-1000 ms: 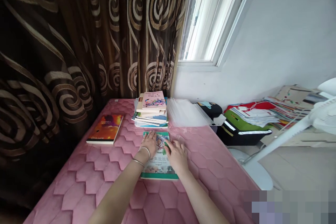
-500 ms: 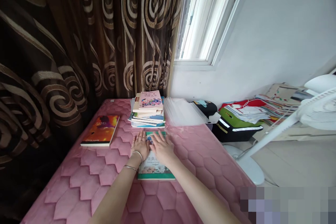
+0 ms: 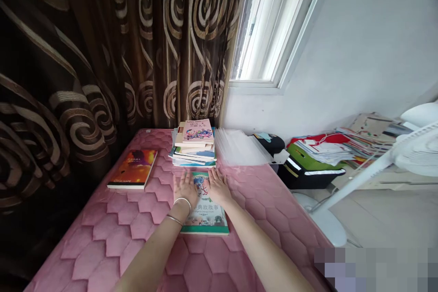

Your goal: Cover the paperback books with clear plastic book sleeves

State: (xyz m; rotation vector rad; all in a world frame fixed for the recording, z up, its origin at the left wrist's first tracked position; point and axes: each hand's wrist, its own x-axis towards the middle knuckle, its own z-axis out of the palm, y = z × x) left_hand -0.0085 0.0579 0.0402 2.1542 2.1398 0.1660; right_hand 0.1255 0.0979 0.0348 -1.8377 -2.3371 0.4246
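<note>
A green-and-white book point(image 3: 207, 219) with a coloured picture on its cover lies flat on the pink quilted mattress point(image 3: 143, 255). My left hand point(image 3: 185, 188) rests along the book's left side, palm down, its fingers stretched and slightly blurred. Over the right side lies my right hand point(image 3: 219, 187), flat with fingers extended. Neither hand grips anything. Two bracelets circle the left wrist. Just beyond my fingertips stands a stack of books point(image 3: 194, 153), topped by a pink-covered book point(image 3: 198, 131).
An orange book point(image 3: 133, 169) lies to the left on the mattress. Translucent plastic sheets point(image 3: 239, 148) sit right of the stack. Past the mattress's right edge are a black-and-green box point(image 3: 304, 166), piled papers point(image 3: 366, 134) and a white fan point(image 3: 362, 180). A patterned curtain point(image 3: 171, 45) hangs behind.
My hands have moved apart on the cover, the right one shifting to the right, so more of the picture and title shows. The view has shifted slightly.
</note>
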